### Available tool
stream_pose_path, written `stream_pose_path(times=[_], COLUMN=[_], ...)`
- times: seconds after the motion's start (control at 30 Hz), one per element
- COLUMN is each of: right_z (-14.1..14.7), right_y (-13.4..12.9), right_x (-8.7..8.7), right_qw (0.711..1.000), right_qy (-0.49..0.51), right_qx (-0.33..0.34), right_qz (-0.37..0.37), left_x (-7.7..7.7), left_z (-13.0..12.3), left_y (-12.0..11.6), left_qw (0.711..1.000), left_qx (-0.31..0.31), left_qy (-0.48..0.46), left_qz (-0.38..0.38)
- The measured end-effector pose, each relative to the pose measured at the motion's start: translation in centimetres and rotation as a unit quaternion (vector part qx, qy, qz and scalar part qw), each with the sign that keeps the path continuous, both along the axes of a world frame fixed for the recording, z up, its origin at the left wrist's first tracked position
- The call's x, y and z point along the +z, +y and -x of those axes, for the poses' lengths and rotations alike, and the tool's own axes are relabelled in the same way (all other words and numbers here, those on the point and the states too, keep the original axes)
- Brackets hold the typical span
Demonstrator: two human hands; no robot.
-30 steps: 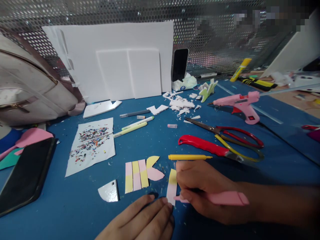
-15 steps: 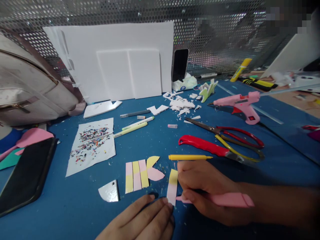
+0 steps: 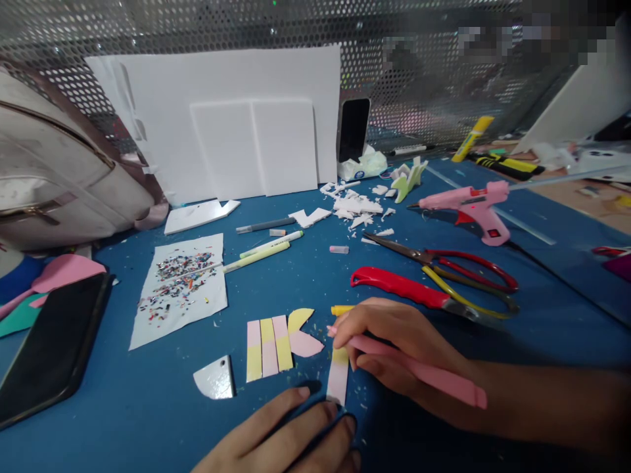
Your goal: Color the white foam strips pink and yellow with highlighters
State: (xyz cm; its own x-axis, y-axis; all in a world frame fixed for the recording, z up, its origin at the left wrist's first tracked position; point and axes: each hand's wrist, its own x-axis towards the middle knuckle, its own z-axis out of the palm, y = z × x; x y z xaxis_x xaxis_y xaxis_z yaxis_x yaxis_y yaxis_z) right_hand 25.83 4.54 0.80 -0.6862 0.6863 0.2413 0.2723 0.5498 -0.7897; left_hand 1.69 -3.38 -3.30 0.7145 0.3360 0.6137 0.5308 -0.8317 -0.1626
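Note:
My right hand (image 3: 399,341) is closed round a pink marker (image 3: 419,368), its tip pointing left above the top of a small pink and yellow strip (image 3: 338,381). Fingers spread, my left hand (image 3: 290,433) lies on the blue table, fingertips by the strip's lower end. To the left are several pink and yellow strips (image 3: 269,347) side by side, with a rounded two-colour piece (image 3: 303,335) touching them. A white quarter-round piece (image 3: 217,378) lies further left. Partly hidden behind my right hand is a yellow marker (image 3: 342,310).
A red-handled knife (image 3: 399,288), pliers (image 3: 473,269) and a pink glue gun (image 3: 476,203) lie to the right. Paper with colourful bits (image 3: 180,282) and a black phone (image 3: 54,348) are left. White boards (image 3: 256,144) stand behind white scraps (image 3: 355,207).
My right hand has moved up and slightly left with the pink marker, from the strip's lower side to its top, now covering most of the yellow marker. My left fingers have shifted slightly right.

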Motion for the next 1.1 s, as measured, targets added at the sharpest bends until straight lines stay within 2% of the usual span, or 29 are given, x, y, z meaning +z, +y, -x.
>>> stream_pose_path(times=[0.27, 0.37, 0.43, 0.53, 0.77, 0.9, 1.0, 1.03, 1.1], right_z=[0.2, 0.3, 0.3, 0.1, -0.2, -0.1, 0.0, 0.1, 0.1], right_y=[-0.1, -0.2, -0.2, -0.1, -0.2, -0.2, -0.1, -0.2, -0.2], right_x=[0.9, 0.7, 0.5, 0.2, 0.0, 0.2, 0.4, 0.4, 0.2], right_qw=[0.999, 0.999, 0.999, 0.995, 0.989, 0.989, 0.991, 0.99, 0.988], right_qy=[-0.01, 0.017, 0.043, 0.071, 0.044, 0.073, 0.069, 0.068, 0.071], right_qx=[-0.008, -0.002, 0.02, 0.06, 0.141, 0.122, 0.088, 0.078, 0.061], right_qz=[-0.037, -0.035, -0.028, -0.025, 0.008, 0.032, 0.077, 0.094, 0.123], left_x=[0.5, 1.3, 1.9, 2.3, 2.5, 2.6, 2.8, 2.9, 3.1], left_z=[0.1, 0.3, 0.6, 1.1, 1.2, 0.8, 0.7, 0.7, 0.7], left_y=[0.3, 0.4, 0.4, 0.2, -0.1, 0.0, 0.0, 0.0, -0.1], left_qw=[1.0, 0.999, 0.996, 0.995, 0.995, 0.996, 0.992, 0.986, 0.989], left_qx=[-0.006, -0.001, 0.008, 0.021, 0.038, 0.041, 0.063, 0.087, 0.041], left_qy=[-0.009, 0.036, 0.077, 0.078, 0.067, 0.032, -0.022, -0.054, 0.008], left_qz=[0.008, 0.02, 0.038, 0.051, 0.062, 0.07, 0.106, 0.135, 0.142])
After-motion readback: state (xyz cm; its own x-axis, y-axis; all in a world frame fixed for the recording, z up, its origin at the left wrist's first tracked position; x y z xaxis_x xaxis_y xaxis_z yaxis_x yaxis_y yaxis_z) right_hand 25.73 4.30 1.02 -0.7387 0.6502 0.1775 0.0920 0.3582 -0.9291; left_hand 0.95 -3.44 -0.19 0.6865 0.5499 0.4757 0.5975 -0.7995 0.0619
